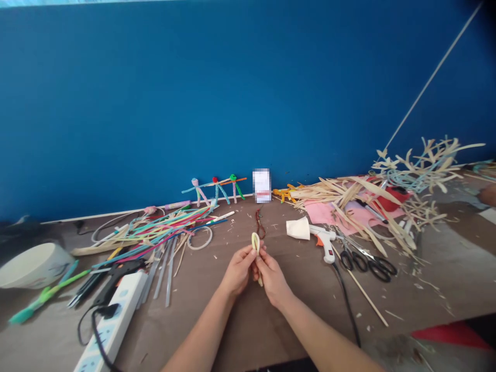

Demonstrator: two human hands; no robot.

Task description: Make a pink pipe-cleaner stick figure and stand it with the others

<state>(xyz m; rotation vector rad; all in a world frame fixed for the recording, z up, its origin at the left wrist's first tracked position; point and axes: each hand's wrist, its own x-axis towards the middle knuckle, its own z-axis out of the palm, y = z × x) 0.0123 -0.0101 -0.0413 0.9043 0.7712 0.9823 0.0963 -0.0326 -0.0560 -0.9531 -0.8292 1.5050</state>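
Observation:
Between my two hands, over the middle of the table, a pale yellow strip bent into a loop (255, 241) stands upright. My left hand (239, 267) pinches it from the left, thumb and fingers closed near the loop's base. From the other side my right hand (272, 274) grips the same strip, fingertips meeting those of the left. A short end of the strip pokes out below the fingers. Just beyond the loop lies a string of dark red beads (259, 223). The parts of the strip inside the fingers are hidden.
Right: a white glue gun (325, 242), black-handled scissors (377, 266), a thin stick (364, 292) and a heap of pale husk strips (349, 194). Left: coloured pipe cleaners (166, 225), a black glue gun (116, 279), a power strip (116, 320) and a white bowl (34, 266). Small figures (217, 188) lean against the blue wall.

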